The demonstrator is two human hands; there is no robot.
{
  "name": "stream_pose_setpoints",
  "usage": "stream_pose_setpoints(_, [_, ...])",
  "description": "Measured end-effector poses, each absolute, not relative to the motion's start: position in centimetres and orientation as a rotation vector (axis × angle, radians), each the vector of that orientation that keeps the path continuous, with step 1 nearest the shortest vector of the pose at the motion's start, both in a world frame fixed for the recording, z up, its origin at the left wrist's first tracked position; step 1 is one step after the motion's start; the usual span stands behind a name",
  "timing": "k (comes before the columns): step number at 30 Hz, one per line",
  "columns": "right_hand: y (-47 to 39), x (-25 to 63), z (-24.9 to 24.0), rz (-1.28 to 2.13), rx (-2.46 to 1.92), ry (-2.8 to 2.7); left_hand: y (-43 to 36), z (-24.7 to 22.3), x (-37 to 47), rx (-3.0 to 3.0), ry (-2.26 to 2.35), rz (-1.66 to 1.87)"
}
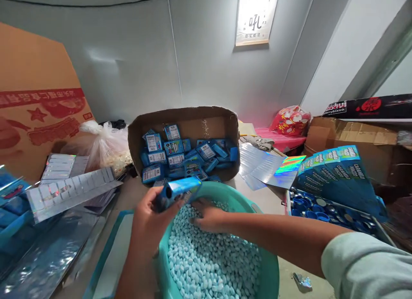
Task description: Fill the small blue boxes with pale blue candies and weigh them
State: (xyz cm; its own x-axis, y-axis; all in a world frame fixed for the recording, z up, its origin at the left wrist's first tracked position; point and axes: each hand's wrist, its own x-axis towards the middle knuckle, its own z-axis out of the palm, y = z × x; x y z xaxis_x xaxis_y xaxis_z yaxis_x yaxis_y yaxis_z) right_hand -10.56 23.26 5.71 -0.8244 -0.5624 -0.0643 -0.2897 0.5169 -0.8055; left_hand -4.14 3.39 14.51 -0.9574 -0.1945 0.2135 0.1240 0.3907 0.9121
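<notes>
My left hand (151, 217) is closed around a small blue candy box (182, 188), held tilted above the left rim of a green basin (274, 264). Pale blue candies (209, 264) fill much of the basin. Against the candies at the basin's far side lies my right hand (207, 215), its thumb apart from the fingers. The fingertips are partly hidden, and I cannot see whether any candies are in the palm. Just behind the basin stands a cardboard box (222, 119) with many similar blue candy boxes (174, 147) inside.
At right, a tray of blue caps (317, 209) sits by blue display cartons (337, 174). Shiny silver sheets (264, 166) lie behind the basin. Printed card strips (71, 189) and clear plastic (61, 247) are at left. A crumpled foil scrap (302, 282) lies at the front right.
</notes>
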Motion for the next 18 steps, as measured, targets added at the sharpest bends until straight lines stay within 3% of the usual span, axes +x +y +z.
stream_pose_setpoints(6, [22.6, -7.4, 4.8, -1.074, -0.829, 2.355, 4.3, 10.7, -4.3, 0.022, -2.444, -1.639])
stream_pose_setpoints(18, [19.8, -6.9, 3.4, -1.337, -0.604, 2.089, 4.2, 9.9, -6.3, 0.134, -2.624, -1.703])
